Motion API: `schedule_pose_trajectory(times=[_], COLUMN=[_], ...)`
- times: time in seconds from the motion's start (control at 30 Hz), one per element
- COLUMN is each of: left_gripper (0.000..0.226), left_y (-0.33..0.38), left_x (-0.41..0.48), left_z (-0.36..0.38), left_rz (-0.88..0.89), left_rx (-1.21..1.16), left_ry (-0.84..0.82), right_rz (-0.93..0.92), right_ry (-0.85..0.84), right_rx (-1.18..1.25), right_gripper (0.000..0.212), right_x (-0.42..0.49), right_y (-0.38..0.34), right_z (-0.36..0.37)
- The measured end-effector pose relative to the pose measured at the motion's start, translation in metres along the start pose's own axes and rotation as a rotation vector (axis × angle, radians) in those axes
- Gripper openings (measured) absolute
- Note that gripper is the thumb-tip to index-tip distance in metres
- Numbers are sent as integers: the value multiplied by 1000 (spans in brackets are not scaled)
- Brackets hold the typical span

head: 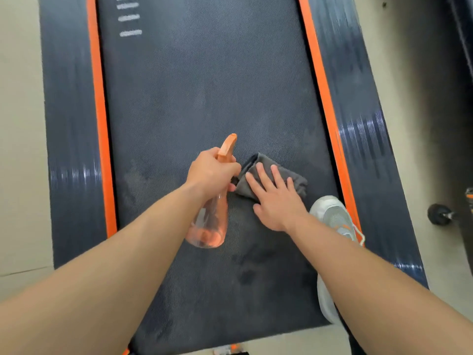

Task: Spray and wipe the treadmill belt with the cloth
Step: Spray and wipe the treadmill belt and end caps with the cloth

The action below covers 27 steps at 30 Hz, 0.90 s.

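Right hand point(275, 198) flat atop grey cloth point(297, 179) on treadmill belt point(204, 85). Left hand point(210, 170) gripping orange spray bottle point(212, 221) alongside. Grey shoe point(332, 213) near cloth.

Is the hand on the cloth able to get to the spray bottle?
Probably yes: the right hand lies flat on the cloth right beside the spray bottle, nothing between, though the left hand already grips it.

The head camera looks steeply down and forward along the belt point(204, 85). It is near: the belt fills most of the frame.
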State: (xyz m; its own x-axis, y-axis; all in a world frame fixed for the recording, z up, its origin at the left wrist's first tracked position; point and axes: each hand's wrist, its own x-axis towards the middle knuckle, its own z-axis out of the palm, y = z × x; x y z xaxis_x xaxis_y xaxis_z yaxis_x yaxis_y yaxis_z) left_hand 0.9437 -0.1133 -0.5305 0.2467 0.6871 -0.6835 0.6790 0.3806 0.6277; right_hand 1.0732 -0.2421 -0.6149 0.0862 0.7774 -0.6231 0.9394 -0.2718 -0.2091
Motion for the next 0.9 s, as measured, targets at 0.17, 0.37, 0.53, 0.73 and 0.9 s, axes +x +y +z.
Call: schedule_pose_trajectory(times=[0.17,0.37,0.53,0.73,0.9], left_gripper=[15,13,10,9,10], left_y=[-32,-76,-94,-83,-60], left_x=[-28,-37,-35,-22,-6], left_z=[-18,-46,-60,-70,-65], left_rz=[-62,-109,-81,-75,-112], left_rx=[-90,-155,-115,-120,-136], left_ry=[2,29,67,144,180], right_rz=[125,157,182,216,92], right_ry=[-190,-123,-28,166,237], right_rx=[158,127,8,-38,-124], right_gripper=[76,79,73,73,70], right_x=[-11,-11,-11,-13,-5], right_y=[-27,-35,-38,-52,-27], right_z=[-10,8,22,42,38])
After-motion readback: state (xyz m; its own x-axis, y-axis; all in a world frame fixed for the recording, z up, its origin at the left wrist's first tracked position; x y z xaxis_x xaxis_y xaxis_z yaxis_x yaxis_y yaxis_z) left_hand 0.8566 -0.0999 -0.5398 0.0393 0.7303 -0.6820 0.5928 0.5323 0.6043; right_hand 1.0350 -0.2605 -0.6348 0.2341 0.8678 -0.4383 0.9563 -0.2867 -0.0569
